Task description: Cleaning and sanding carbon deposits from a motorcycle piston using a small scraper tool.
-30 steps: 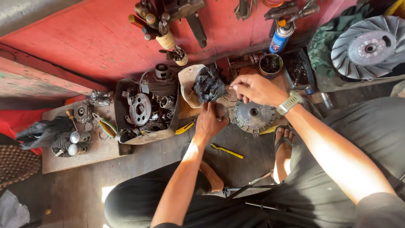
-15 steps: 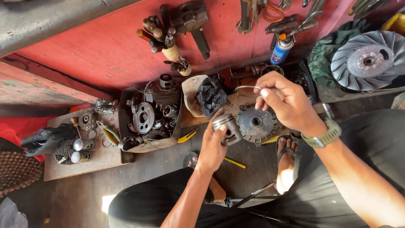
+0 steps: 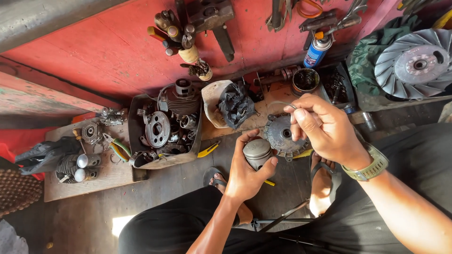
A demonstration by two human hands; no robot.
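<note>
Fingers of the left hand (image 3: 247,176) clamp the grey metal piston (image 3: 257,153) upright over the floor, so the right hand (image 3: 325,129), pinching a thin wire ring (image 3: 281,104), should spread it evenly, judging by its springiness.

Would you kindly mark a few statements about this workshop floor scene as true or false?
1. The left hand holds a grey metal piston. True.
2. The right hand holds a hammer. False: its fingers pinch a thin wire ring.
3. A wristwatch sits on the right wrist. True.
4. The spray can is red. False: it is blue.
</note>
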